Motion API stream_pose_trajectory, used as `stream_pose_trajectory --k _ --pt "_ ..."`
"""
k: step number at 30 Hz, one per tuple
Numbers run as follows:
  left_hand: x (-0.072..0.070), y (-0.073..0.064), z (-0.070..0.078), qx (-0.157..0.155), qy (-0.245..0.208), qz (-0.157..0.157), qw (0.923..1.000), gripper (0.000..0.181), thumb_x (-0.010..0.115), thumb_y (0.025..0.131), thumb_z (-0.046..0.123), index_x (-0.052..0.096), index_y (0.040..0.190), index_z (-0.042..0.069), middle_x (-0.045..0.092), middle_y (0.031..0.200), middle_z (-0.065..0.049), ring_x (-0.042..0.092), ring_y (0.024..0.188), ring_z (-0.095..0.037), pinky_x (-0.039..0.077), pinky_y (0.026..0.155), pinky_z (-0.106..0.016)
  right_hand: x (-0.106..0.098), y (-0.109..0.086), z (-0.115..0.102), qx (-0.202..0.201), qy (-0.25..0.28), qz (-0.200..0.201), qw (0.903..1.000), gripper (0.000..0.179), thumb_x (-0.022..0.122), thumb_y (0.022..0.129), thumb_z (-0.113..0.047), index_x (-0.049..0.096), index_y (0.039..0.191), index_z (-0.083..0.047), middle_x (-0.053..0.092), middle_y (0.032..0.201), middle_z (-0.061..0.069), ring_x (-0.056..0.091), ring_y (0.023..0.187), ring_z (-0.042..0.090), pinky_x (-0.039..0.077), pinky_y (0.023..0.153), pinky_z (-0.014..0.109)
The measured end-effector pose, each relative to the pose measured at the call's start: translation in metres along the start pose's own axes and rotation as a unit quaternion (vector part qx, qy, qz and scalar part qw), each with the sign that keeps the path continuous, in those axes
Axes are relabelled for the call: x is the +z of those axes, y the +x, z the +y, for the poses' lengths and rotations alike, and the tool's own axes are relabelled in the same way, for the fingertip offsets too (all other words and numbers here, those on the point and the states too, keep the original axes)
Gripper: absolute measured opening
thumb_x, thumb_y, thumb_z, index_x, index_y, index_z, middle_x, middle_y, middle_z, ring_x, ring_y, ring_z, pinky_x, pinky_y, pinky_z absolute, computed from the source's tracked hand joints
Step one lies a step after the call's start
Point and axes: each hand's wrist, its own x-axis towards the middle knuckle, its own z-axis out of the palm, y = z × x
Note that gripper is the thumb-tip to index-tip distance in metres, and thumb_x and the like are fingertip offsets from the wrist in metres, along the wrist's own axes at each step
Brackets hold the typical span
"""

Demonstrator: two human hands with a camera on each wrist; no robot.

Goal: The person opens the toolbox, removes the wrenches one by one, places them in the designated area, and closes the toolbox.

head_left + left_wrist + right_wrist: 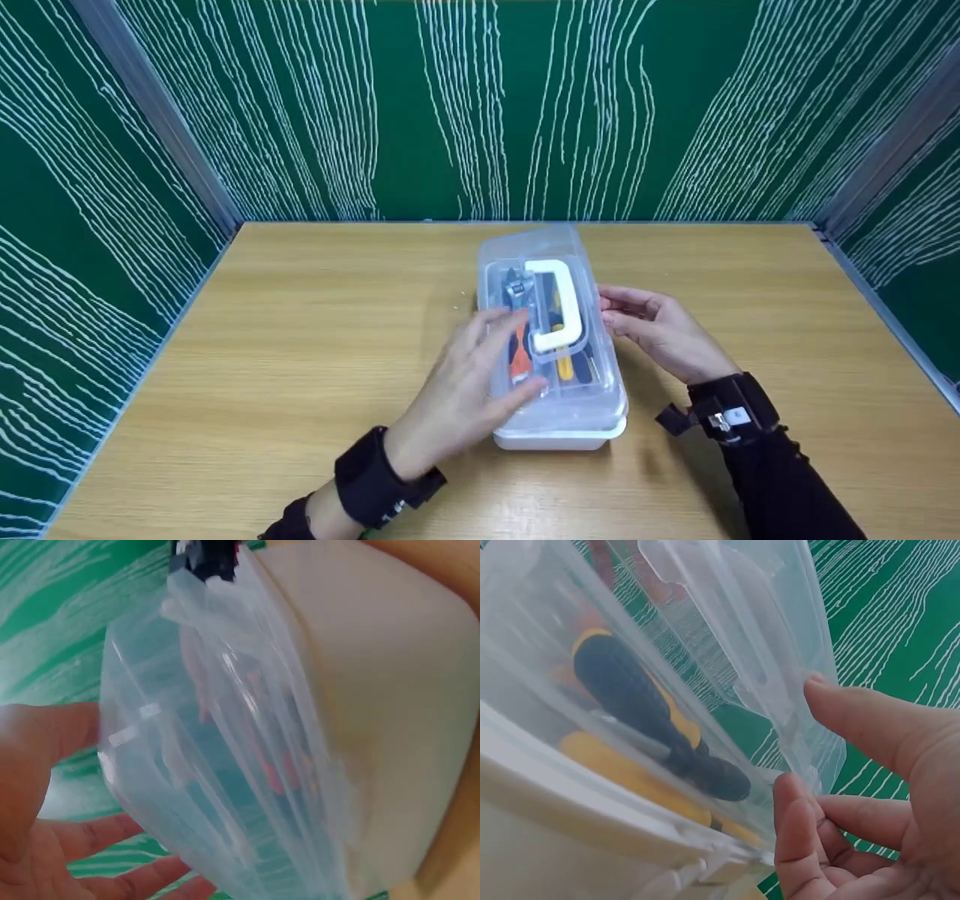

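From my head view, I have the clear-lidded toolbox (556,434) lengthwise on the wooden tabletop (315,337), a little right of the middle. Its far end reaches the line where the table meets the green wall (405,112), so I see hardly any margin there. The widest stretch of wood runs leftward; a narrower one lies to the right, and a strip of wood shows in front of the near rim.

My left hand (469,375) is spread wide over the lid's left side, thumb well off the fingers; I cannot tell whether its fingertips touch the plastic. My right hand (667,334) is at the box's right edge, fingers bent, thumb held apart from them; it looks only partly narrowed, fingertips right at the lid's edge.

The white handle (571,307) lies flat between the hands. Through the lid I make out an adjustable wrench (517,287), an orange tool handle (520,361) and a yellow handle (565,367).
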Motion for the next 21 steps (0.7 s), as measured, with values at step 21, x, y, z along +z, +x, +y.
stream_pose_trajectory --k 21 --pt "0.051 0.003 0.057 0.22 0.395 0.084 0.8882 0.06 0.076 0.095 0.05 0.062 0.147 0.025 0.061 0.151 -0.005 0.054 0.138 -0.027 0.053 0.101 -0.042 0.011 -0.005 -0.015 -0.027 0.043 0.004 0.9987 0.059 0.066 0.107 -0.013 0.044 0.158 0.008 0.067 0.134 0.004 0.067 0.12 0.012 0.058 0.106 0.022"
